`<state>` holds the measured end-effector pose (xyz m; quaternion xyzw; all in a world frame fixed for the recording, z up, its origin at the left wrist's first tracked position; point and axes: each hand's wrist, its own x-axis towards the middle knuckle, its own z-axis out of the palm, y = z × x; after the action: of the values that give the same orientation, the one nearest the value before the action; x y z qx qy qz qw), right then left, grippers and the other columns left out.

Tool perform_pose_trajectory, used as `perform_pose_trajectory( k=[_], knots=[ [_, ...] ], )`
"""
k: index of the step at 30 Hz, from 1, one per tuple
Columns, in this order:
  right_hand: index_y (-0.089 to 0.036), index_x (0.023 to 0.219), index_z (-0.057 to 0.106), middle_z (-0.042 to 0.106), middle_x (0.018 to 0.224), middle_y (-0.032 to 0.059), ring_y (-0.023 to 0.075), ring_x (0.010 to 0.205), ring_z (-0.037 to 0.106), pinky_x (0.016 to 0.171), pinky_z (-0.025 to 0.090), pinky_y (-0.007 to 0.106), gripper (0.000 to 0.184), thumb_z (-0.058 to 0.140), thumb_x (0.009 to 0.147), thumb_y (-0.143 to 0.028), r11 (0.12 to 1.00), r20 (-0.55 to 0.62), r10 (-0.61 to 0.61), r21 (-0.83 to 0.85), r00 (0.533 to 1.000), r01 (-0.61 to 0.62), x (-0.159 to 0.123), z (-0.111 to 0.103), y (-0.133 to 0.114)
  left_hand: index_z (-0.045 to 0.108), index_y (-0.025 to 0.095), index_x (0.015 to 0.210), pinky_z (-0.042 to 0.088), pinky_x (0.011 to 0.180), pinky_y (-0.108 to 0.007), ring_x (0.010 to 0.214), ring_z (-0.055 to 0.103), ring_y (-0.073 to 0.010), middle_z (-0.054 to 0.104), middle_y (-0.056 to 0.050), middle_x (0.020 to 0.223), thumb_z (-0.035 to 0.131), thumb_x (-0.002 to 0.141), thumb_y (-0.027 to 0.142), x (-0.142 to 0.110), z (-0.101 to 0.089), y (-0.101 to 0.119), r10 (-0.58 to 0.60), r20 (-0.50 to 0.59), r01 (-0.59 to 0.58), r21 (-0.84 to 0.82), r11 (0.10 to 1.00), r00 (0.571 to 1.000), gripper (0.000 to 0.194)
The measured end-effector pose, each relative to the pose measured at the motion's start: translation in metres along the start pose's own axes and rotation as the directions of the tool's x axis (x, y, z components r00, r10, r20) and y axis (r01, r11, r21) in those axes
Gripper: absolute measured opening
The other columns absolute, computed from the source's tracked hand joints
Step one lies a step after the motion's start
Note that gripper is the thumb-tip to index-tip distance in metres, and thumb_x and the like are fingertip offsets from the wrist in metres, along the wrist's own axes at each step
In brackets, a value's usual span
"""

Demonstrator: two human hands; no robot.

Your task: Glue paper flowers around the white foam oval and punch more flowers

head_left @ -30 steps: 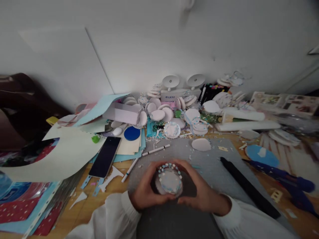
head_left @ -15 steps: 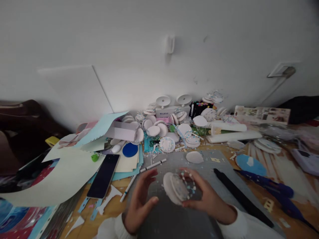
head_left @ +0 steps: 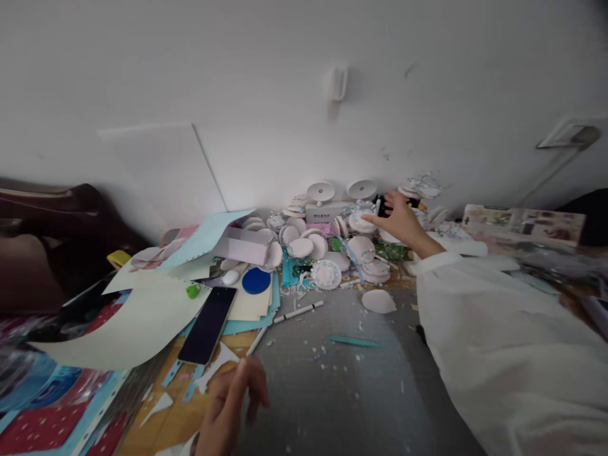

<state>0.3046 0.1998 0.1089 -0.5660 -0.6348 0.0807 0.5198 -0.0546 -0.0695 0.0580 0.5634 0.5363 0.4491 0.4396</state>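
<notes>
My right hand reaches to the back of the table, its thumb and fingers apart. Its thumb tip is at a white round stack with beads, which leans among similar pieces; the fingers lie to the right of that stack. Low in the picture, my left hand hovers by the left edge of the grey mat, fingers loosely bent and nothing seen in them. On the mat lie a teal slim tool, a white disc and a black-and-white stick.
A beaded disc lies among several white discs. At left are a phone, a blue circle and curled pale paper. Two white suction-cup-like discs stand against the wall. My right sleeve hides much of the right side.
My right hand has carried the beaded round stack from over the mat to the back pile and opened. My left hand has moved down and left. The teal tool on the mat shows now.
</notes>
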Motion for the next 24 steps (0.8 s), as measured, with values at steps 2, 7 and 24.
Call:
perform_pose_trajectory(
  k=[2,7,24],
  knots=[
    [-0.008,0.126,0.043,0.051,0.128,0.0255,0.0384,0.118,0.051,0.093,0.045,0.058,0.084,0.076,0.062,-0.052,1.000,-0.041,-0.015,0.010,0.999,0.015,-0.001,0.001,-0.007,0.070,0.020,0.072,0.048,0.092,-0.035,0.096,0.062,-0.0232,0.067,-0.010,0.094,0.030,0.095,0.052,0.001,-0.011,0.007,0.057,0.005,-0.058,0.061,0.996,0.998,0.056],
    [-0.021,0.131,0.044,0.054,0.130,0.0131,0.0260,0.115,0.056,0.096,0.049,0.043,0.055,0.061,0.082,-0.039,0.986,0.054,-0.160,0.057,0.986,0.157,-0.081,-0.016,-0.059,0.051,0.029,0.126,0.049,0.097,-0.036,0.116,0.057,-0.0259,0.058,-0.008,0.128,0.062,0.083,0.038,0.006,-0.037,0.012,-0.015,-0.068,0.020,0.077,0.997,0.998,0.045],
    [-0.026,0.119,0.060,0.057,0.131,0.0058,0.0233,0.116,0.058,0.091,0.056,0.036,0.034,0.058,0.085,-0.024,0.856,0.620,-0.365,-0.071,0.695,0.513,-0.302,-0.044,-0.042,0.049,0.002,0.112,0.058,0.053,-0.014,0.071,0.067,-0.0106,0.065,-0.013,0.093,0.021,0.091,-0.006,0.176,-0.132,0.062,-0.195,-0.319,-0.067,-0.656,0.752,0.928,0.036]
  ],
)
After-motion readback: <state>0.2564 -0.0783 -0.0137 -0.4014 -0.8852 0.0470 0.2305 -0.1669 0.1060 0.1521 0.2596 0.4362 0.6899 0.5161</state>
